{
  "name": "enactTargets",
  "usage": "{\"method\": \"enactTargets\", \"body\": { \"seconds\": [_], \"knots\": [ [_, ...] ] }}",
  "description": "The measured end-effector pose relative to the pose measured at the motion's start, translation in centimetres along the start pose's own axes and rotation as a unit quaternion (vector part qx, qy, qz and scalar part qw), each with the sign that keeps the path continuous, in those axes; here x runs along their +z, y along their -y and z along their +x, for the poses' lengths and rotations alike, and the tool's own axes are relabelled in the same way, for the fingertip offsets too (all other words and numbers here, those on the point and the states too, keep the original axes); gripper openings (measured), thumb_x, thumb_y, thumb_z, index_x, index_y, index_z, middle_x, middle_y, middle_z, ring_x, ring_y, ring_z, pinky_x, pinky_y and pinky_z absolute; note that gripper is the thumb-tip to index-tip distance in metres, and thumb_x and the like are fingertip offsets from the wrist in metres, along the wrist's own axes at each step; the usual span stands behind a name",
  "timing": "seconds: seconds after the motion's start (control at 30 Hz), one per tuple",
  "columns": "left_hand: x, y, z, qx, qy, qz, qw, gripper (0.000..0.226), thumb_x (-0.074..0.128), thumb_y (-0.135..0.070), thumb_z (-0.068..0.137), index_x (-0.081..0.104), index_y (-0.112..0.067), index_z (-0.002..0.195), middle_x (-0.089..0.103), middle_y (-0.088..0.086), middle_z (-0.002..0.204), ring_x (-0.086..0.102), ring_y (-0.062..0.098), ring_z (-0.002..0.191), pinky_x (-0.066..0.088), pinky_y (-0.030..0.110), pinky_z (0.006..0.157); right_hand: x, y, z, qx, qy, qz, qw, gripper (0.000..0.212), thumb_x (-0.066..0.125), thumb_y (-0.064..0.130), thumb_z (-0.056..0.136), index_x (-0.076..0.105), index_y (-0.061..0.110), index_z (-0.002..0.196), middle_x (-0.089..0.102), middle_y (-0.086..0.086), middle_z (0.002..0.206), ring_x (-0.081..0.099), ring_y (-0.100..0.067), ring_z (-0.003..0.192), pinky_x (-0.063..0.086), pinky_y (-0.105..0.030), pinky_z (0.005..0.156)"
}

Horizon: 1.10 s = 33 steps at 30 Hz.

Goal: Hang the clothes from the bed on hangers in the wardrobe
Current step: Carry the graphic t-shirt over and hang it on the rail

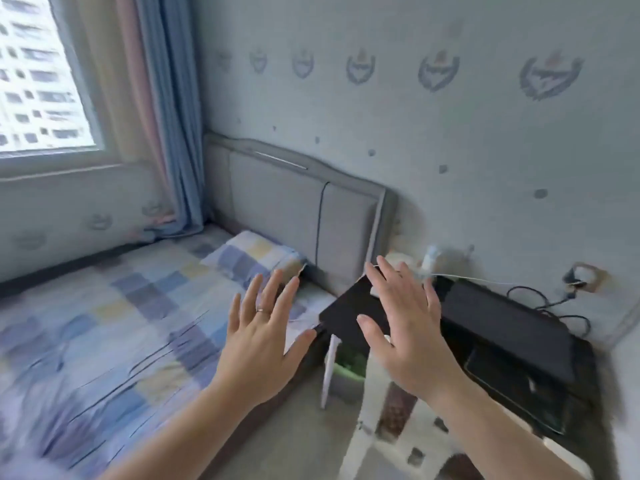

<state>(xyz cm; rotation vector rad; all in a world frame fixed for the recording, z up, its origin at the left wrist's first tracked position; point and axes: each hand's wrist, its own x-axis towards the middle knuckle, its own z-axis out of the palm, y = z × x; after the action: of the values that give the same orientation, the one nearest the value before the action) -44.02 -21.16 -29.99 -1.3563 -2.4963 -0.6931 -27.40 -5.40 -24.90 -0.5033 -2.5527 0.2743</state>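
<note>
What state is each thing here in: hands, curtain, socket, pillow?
Left hand: open, fingers spread, holding nothing.
Right hand: open, fingers spread, holding nothing.
Curtain: drawn aside, window uncovered.
Wall socket: plug in it.
Pillow: lying on the bed by the headboard.

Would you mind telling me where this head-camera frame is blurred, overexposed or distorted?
Head view: motion blur smears the checked bedsheet at lower left; daylight washes out the window, whose frame leans from wide-angle distortion; the left hand and right hand are fairly sharp.
</note>
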Motion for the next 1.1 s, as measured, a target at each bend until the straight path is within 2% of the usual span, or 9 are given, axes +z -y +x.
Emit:
{"method": "enactTargets", "body": {
  "seconds": [0.1,0.23,0.4,0.53,0.7,0.77,0.97,1.1],
  "knots": [
    [-1.7,8.1,-6.6,-0.104,0.013,0.038,0.994,0.077,0.018,-0.071,0.092,0.009,-0.035,0.159,-0.003,-0.01,0.167,-0.009,0.02,0.154,0.002,0.049,0.124,7.7,6.6,0.2,-0.05,0.074,0.06,0.994,0.066,0.029,0.055,0.091,0.012,0.041,0.153,0.005,0.022,0.161,-0.007,-0.006,0.149,-0.006,-0.047,0.12],
    [-4.1,15.9,-15.1,-0.24,0.009,0.053,0.969,0.079,0.017,-0.072,0.09,0.008,-0.036,0.159,-0.003,-0.011,0.167,-0.013,0.019,0.154,-0.005,0.044,0.122,16.0,15.3,-0.2,-0.116,0.174,0.135,0.969,0.067,0.031,0.056,0.09,0.011,0.042,0.153,0.0,0.023,0.16,-0.011,-0.004,0.148,-0.009,-0.039,0.119],
    [-6.5,22.7,-24.0,-0.395,0.012,0.084,0.915,0.085,0.009,-0.076,0.084,0.0,-0.037,0.159,-0.01,-0.011,0.166,-0.018,0.017,0.152,-0.007,0.046,0.121,24.2,25.2,-0.7,-0.183,0.278,0.194,0.923,0.068,0.028,0.06,0.087,0.013,0.045,0.152,-0.003,0.026,0.158,-0.008,-0.004,0.148,-0.001,-0.042,0.119],
    [-7.3,27.4,-28.9,-0.498,0.013,0.088,0.862,0.086,0.008,-0.075,0.083,-0.001,-0.036,0.159,-0.011,-0.011,0.167,-0.02,0.015,0.151,-0.009,0.044,0.121,30.3,31.2,-0.1,-0.228,0.349,0.207,0.885,0.07,0.023,0.063,0.084,0.01,0.046,0.151,-0.005,0.029,0.154,-0.007,-0.007,0.149,-0.002,-0.041,0.118],
    [-8.8,33.7,-32.2,-0.601,0.017,0.085,0.794,0.088,0.004,-0.076,0.08,-0.003,-0.035,0.159,-0.009,-0.009,0.167,-0.018,0.016,0.151,-0.006,0.045,0.122,37.0,38.0,2.9,-0.272,0.422,0.202,0.841,0.064,0.036,0.056,0.093,0.007,0.05,0.149,-0.004,0.027,0.156,-0.007,-0.009,0.149,0.001,-0.042,0.119],
    [-9.4,35.5,-32.9,-0.624,0.015,0.084,0.777,0.085,0.01,-0.075,0.085,-0.001,-0.034,0.159,-0.007,-0.008,0.167,-0.016,0.016,0.152,-0.005,0.045,0.122,38.3,39.9,4.0,-0.278,0.434,0.195,0.834,0.063,0.039,0.054,0.096,0.007,0.049,0.15,-0.003,0.023,0.159,-0.007,-0.009,0.149,0.002,-0.042,0.118],
    [-11.8,42.4,-34.0,-0.688,-0.023,0.067,0.723,0.072,0.029,-0.063,0.098,0.003,-0.035,0.159,-0.003,-0.008,0.167,-0.013,0.017,0.153,-0.003,0.046,0.123,44.0,47.5,8.0,-0.323,0.452,0.18,0.812,0.079,0.011,0.07,0.076,0.009,0.045,0.152,-0.001,0.024,0.159,-0.005,-0.008,0.149,0.004,-0.039,0.119],
    [-13.0,46.5,-35.5,-0.711,-0.039,0.043,0.7,0.07,0.033,-0.061,0.099,0.006,-0.034,0.159,-0.001,-0.007,0.168,-0.013,0.016,0.153,-0.002,0.046,0.123,46.8,52.0,9.4,-0.34,0.465,0.162,0.801,0.071,0.024,0.062,0.085,0.01,0.044,0.152,0.002,0.021,0.16,-0.002,-0.01,0.149,0.004,-0.039,0.119]
  ]
}}
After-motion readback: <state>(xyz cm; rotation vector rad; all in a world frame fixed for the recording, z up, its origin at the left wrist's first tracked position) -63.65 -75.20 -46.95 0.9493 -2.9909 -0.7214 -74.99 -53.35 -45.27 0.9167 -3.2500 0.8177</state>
